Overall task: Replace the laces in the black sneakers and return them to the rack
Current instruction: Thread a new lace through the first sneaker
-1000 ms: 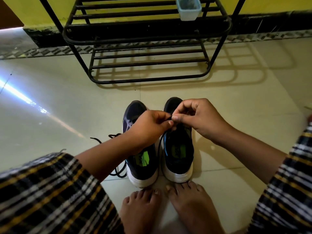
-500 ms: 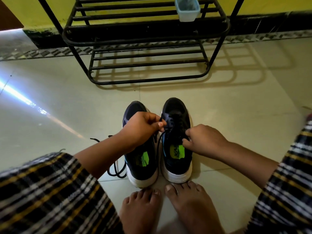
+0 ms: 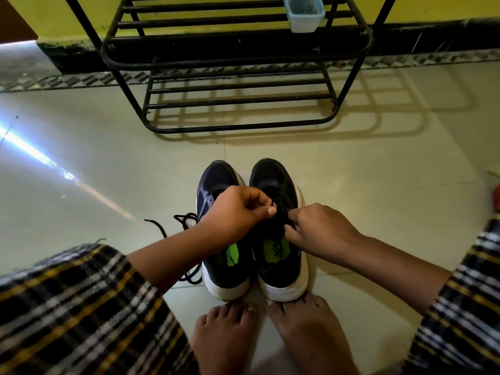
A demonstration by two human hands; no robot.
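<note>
Two black sneakers with white soles and green insoles stand side by side on the floor, toes pointing away: the left sneaker [image 3: 216, 182] and the right sneaker [image 3: 273, 180]. My left hand [image 3: 232, 212] hovers over the left sneaker and pinches a black lace end near the right sneaker's eyelets. My right hand [image 3: 319, 231] pinches the black lace [image 3: 280, 215] at the right sneaker's tongue. A loose black lace [image 3: 173, 226] trails on the floor left of the left sneaker, partly hidden under my forearm.
A black metal shoe rack [image 3: 238, 60] stands ahead against the yellow wall, with a small pale blue plastic tub [image 3: 304, 14] on an upper shelf. My bare feet [image 3: 270, 334] touch the sneakers' heels. Checked cloth covers my knees at both sides.
My right hand dropped from the toe end of the right sneaker to its tongue and now pinches the lace there. My left hand stayed over the left sneaker, holding the lace end.
</note>
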